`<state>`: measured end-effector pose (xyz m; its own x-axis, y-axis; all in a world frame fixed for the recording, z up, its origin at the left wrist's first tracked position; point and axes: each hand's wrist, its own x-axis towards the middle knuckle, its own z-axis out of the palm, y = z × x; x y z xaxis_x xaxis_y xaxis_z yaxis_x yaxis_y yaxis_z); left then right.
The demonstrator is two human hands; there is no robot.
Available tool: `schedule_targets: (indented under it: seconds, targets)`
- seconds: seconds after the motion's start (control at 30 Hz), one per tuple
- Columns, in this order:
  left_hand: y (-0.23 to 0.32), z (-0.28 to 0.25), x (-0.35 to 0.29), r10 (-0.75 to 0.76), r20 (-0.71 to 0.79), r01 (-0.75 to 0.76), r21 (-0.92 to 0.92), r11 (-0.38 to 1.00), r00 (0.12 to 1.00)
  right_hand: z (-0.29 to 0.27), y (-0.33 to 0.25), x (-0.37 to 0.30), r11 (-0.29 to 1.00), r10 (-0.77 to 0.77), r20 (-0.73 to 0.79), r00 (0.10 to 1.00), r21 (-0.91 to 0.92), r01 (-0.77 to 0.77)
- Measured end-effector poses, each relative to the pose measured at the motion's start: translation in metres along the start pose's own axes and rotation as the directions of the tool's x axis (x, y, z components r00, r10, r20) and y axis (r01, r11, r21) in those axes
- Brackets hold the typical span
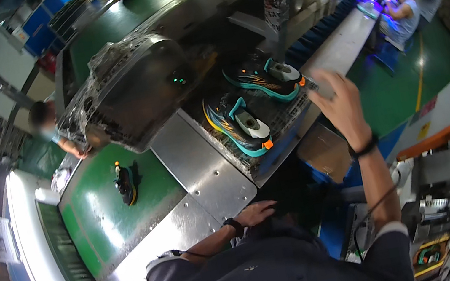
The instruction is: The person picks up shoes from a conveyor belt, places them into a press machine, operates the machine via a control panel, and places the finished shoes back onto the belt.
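Two dark running shoes with teal soles and orange heel tabs rest on a dark, wrapped shelf in front of me. The farther shoe (272, 83) lies nearest to my right hand (341, 102), which is raised just right of its heel with fingers apart and nothing in them. The nearer shoe (240, 129) stands to the left, yellow along its left edge. Pale grey forms show in both shoe openings. Low by my body, my left hand (256, 213) stretches its fingers out, holding nothing, beside the metal table's corner.
Another dark shoe (125, 185) lies on the green belt (92, 224) at left. A plastic-wrapped machine hood (139, 95) overhangs that belt. A cardboard box (325, 153) sits below my right forearm. One person (44, 121) is at far left, another (404, 15) at far right.
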<state>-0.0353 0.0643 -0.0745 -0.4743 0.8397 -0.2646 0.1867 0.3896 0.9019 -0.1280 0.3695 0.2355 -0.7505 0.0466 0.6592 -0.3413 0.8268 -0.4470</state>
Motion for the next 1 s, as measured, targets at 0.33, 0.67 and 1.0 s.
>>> schedule_targets:
  seconds: [0.33,0.67,1.0]
  targets:
    - [0.042,-0.019,-0.001,-0.001,0.644,0.209,-0.247,0.946,0.765,0.102,0.017,0.112,0.986,0.033,0.624,0.781,-0.148,0.077]
    - [0.077,-0.025,0.015,-0.165,0.631,0.177,0.045,0.983,0.758,0.103,0.020,0.064,0.976,0.126,0.164,0.978,-0.195,-0.093]
    - [0.122,0.021,0.017,-0.140,0.815,0.056,0.131,0.990,0.563,-0.041,-0.043,-0.106,0.845,0.482,-0.330,0.812,0.419,-0.331]
